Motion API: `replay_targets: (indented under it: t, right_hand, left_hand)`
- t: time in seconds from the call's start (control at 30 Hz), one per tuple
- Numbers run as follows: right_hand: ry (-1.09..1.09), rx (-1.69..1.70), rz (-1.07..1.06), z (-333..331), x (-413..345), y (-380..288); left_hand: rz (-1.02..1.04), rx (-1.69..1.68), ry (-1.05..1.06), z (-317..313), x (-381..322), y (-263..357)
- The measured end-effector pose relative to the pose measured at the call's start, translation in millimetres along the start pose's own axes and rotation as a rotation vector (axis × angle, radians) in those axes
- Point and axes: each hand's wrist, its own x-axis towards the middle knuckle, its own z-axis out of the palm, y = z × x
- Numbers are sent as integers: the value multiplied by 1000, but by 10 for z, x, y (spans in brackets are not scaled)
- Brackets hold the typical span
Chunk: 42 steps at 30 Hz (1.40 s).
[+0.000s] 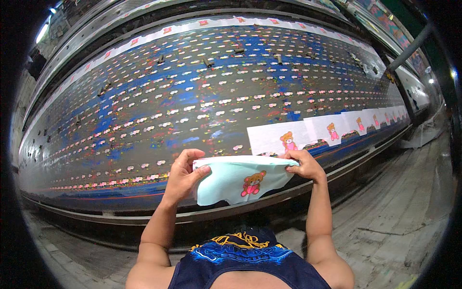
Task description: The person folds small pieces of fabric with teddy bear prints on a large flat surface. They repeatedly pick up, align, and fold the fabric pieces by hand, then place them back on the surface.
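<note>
Between my hands hangs a folded bundle of pale mint and white fabric pieces point(220, 184), with a brown and pink teddy bear print on its front. My left hand point(186, 173) grips the left top corner, thumb in front and fingers behind. At the right top corner, my right hand point(305, 164) pinches the fabric edge. The bundle is held above the near edge of a long printing table point(202, 141). Just beyond my right hand lies a white fabric piece point(267, 135) with a bear print, flat on the table.
A row of bear-printed white pieces point(350, 123) runs along the near right edge. Another printed row point(187, 27) follows the far edge. Small dark cylinders point(207, 62) lie on the paint-marked surface. A metal rail point(119, 218) borders the table; concrete floor point(382, 202) is at right.
</note>
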Motion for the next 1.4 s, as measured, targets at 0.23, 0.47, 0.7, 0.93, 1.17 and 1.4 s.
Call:
replay_targets:
  t: [0.23, 0.47, 0.7, 0.93, 1.17, 1.4]
  right_hand:
    - [201, 25, 122, -701, -291, 613]
    - [171, -71, 203, -1420, -154, 1053]
    - [82, -74, 204, -1303, 396, 1670]
    - [90, -219, 120, -1368, 624, 1901]
    - [108, -315, 213, -1242, 672, 1759]
    - [176, -241, 214, -1246, 759, 1783]
  left_hand:
    - [78, 290, 31, 956, 394, -263]
    - [64, 266, 117, 1504, 1051, -724]
    - [-79, 547, 245, 1539, 1558, -1265]
    - [19, 697, 306, 1574, 1805, -1361]
    - [-9, 1052, 231, 1501, 1905, -1443]
    - [-130, 1112, 87, 1392, 1994, -1392]
